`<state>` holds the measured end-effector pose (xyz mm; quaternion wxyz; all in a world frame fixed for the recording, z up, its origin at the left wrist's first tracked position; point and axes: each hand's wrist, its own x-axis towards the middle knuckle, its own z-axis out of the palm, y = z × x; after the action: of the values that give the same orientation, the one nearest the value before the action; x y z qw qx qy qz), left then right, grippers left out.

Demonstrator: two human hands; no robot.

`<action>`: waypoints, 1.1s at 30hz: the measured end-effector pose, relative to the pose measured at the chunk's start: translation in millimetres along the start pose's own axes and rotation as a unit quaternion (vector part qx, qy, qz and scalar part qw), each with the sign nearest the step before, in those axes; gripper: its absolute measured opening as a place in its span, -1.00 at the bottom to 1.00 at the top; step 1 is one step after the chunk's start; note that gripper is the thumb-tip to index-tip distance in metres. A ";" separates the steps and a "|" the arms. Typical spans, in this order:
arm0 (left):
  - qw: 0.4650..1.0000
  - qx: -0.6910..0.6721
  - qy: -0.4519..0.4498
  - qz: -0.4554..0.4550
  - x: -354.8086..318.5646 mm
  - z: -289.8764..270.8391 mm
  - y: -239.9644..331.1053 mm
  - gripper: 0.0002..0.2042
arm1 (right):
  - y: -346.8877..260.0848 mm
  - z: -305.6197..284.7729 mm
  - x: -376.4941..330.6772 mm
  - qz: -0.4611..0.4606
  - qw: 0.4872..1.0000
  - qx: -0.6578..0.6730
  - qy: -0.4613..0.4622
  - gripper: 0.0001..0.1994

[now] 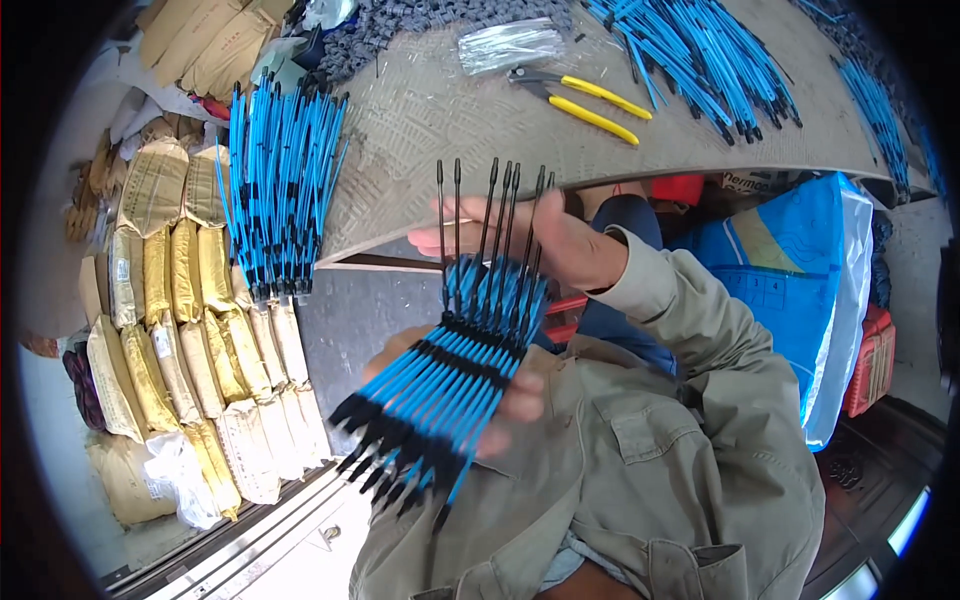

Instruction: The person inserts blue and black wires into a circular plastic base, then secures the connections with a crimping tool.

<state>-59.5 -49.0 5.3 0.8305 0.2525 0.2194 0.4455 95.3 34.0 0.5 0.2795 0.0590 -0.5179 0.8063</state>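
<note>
A fanned bundle of thin blue sticks (425,390), black-banded, with slim black stems, sits below the worktop's (450,130) edge, the left hand's (519,398) fingers wrapped around it; the right hand's (583,245) fingers stretch out straight beside the stems.

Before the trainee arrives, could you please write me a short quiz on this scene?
1. Multiple choice: what colour are the handles of the pliers on the table? (a) red, (b) yellow, (c) green.
2. True or false: the left hand holds the bundle of blue-and-black rods.
3. Fill in: as pictured, the right hand is near the ____ end of the held bundle (upper or lower).

Key: 1. b; 2. true; 3. upper.
</note>
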 end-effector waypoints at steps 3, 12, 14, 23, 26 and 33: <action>0.984 -0.160 0.044 -0.067 -23.8 -30.6 -2.0 -0.67 | 13.2 -34.9 10.4 0.063 0.974 0.153 0.156 -0.11; 0.872 0.397 -0.016 0.286 51.1 -52.1 -0.5 -0.77 | -65.0 -180.1 64.7 0.009 0.802 -0.534 0.268 -0.54; 0.879 0.387 0.020 0.276 52.6 -47.2 1.3 -0.77 | -69.3 -193.6 81.4 0.115 0.566 -0.790 0.205 -0.78; 0.954 0.201 0.132 0.181 60.0 -18.2 24.0 -0.73 | -66.0 -235.9 97.2 0.082 0.466 -0.878 0.074 -0.89; 0.951 0.215 0.123 0.183 60.0 -22.3 23.7 -0.70 | -64.8 -223.7 92.9 0.061 0.454 -0.882 0.116 -0.90; 0.949 0.243 0.067 0.189 58.1 -28.2 20.8 -0.67 | -56.6 -211.6 91.7 0.042 0.490 -0.860 0.133 -0.92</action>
<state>-59.8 16.7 -11.9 0.6279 0.4527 0.3244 0.5437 88.7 270.8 -15.5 0.2231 -0.3406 -0.9128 -0.0306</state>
